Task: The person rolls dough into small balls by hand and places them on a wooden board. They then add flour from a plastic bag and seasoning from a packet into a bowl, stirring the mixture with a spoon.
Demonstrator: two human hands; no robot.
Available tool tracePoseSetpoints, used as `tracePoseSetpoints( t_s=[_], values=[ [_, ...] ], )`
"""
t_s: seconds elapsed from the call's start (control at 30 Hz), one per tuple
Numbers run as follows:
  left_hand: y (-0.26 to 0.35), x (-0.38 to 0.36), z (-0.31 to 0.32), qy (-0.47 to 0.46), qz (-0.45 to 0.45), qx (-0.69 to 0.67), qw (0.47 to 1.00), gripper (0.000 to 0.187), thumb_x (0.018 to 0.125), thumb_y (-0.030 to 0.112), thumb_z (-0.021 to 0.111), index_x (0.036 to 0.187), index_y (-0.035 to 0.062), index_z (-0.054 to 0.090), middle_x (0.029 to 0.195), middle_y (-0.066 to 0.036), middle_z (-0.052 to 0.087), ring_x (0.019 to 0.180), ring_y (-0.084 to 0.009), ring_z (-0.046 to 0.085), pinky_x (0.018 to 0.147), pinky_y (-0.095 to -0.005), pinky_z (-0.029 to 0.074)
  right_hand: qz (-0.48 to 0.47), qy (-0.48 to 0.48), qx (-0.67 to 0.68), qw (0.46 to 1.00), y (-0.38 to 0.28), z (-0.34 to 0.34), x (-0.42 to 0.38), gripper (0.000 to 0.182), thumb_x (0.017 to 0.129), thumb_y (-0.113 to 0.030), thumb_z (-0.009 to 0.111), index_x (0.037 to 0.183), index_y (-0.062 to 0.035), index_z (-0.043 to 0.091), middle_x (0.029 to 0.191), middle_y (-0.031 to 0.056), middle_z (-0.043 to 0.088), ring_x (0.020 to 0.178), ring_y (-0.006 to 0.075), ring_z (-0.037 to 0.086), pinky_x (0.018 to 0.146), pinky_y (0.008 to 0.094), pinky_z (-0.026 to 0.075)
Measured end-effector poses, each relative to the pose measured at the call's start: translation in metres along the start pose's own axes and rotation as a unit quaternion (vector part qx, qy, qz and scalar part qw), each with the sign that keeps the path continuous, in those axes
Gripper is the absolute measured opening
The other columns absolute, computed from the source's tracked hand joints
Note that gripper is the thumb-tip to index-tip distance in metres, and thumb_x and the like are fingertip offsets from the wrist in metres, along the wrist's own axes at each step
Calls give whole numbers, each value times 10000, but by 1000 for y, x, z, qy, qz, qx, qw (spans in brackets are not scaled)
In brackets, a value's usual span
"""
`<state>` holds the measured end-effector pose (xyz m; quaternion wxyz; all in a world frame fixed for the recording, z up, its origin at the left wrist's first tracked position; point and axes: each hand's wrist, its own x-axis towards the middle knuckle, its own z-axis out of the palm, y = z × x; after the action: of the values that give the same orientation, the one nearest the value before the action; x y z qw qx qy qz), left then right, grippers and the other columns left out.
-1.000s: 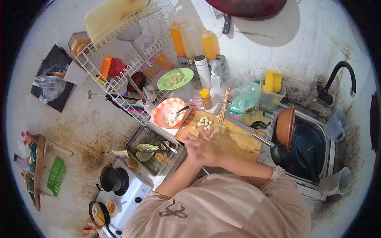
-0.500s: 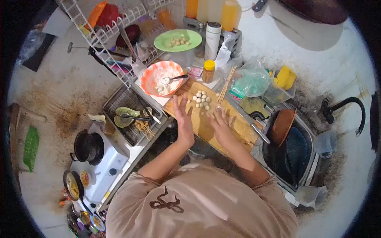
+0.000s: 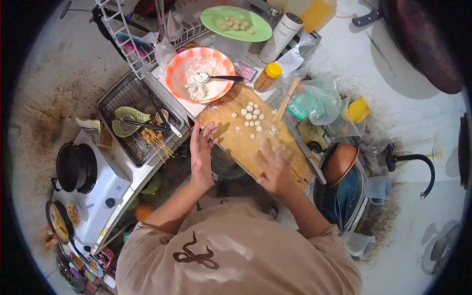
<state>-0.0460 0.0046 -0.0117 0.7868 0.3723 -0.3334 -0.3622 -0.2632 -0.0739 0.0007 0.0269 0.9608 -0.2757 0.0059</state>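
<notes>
My left hand [image 3: 201, 150] is held flat with fingers apart at the near left edge of a wooden cutting board [image 3: 236, 140], holding nothing. Over the board's near right part hovers my right hand [image 3: 273, 167], also empty and spread. Several small pale dough balls [image 3: 251, 117] lie on the board's far half, apart from both hands. Past the board stands an orange bowl [image 3: 178, 69] with white flour and a spoon [image 3: 214, 77] in it. Wooden skewers [image 3: 283, 105] lie at the board's right edge.
A green plate [image 3: 260, 30] with more balls sits at the back. A wire tray [image 3: 129, 98] with a green strainer and skewered food is on the left, beside a white stove [image 3: 110, 189] with a black pot [image 3: 74, 167]. A sink [image 3: 346, 194] with an orange bowl is on the right.
My hands, pressed together a second ago, have parted and drawn back toward me to the board's near edge. The view has tilted down and shifted.
</notes>
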Motion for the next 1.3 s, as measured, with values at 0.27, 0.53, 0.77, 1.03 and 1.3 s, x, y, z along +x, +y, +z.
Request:
tracePoseSetpoints(
  t_s=[0.27,0.53,0.77,1.03,1.3],
  values=[
    [-2,6,-3,-19,-32,-16,999,911,726,638,426,1402,103,132,1366,-139,300,1213,-254,339,978,-394,258,92,24,74,993,3,7,47,633,757,-490,421,1313,-189,387,1456,138,129,1308,411,147,887,726,-65],
    [-1,20,-7,-36,-25,-22,999,934,707,654,431,1401,102,137,1352,-140,313,1207,-262,347,975,-396,262,128,-12,70,989,6,8,-2,690,801,-614,271,1350,-201,332,1468,124,84,1332,401,45,887,701,-138],
    [-4,21,-8,-56,-35,-40,997,929,721,649,437,1402,96,132,1342,-161,323,1193,-268,356,961,-392,261,140,7,69,988,-1,6,37,733,817,-661,152,1350,-190,330,1468,119,78,1334,394,15,902,678,-153],
    [-4,24,-9,-76,-31,-52,995,917,745,635,432,1403,77,122,1340,-169,327,1172,-262,370,952,-383,261,203,24,25,979,10,22,-12,791,793,-689,105,1347,-171,328,1467,128,64,1325,415,45,887,691,-157],
    [-3,22,-9,-106,-37,-44,993,885,752,635,418,1400,102,136,1334,-152,324,1170,-270,385,957,-388,281,158,24,86,983,-23,5,36,801,788,-696,93,1359,-175,307,1469,119,70,1321,429,49,877,705,-142]
  ],
)
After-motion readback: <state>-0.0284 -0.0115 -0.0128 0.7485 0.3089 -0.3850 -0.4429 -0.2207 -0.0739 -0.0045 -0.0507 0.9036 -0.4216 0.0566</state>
